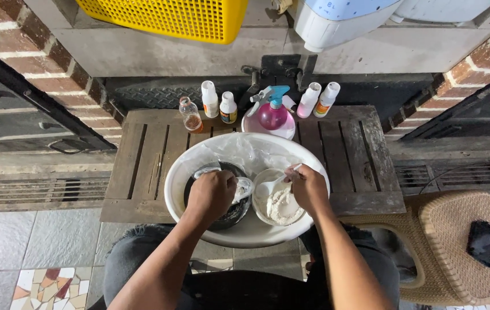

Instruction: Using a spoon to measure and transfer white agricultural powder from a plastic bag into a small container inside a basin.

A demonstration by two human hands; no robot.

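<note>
Both hands work inside the large white round plastic basin (199,221), which sits at the near edge of the dark slatted wooden worktop (360,155).

Left hand (211,194) is clenched over the black round bowl (234,211) in the basin's 9 o'clock half, gripping what looks like a small pale scoop or cup; its exact shape is hidden under the fingers.

Right hand (307,186) is closed on the handle of a white plastic spoon (269,186). The spoon's long axis runs from the hand at 2 o'clock down toward 8 o'clock, bowl end over the white powder (282,205) in the small white round bowl (275,208).

Key relation: the two bowls are touching or just beside each other. The powder bowl lies at 3 o'clock from the black one, directly under the right hand, which is the nearer hand to it.

Along the worktop's 12 o'clock edge is a row of small bottles, with the pink spray bottle with a teal trigger (272,112) in the middle.
</note>
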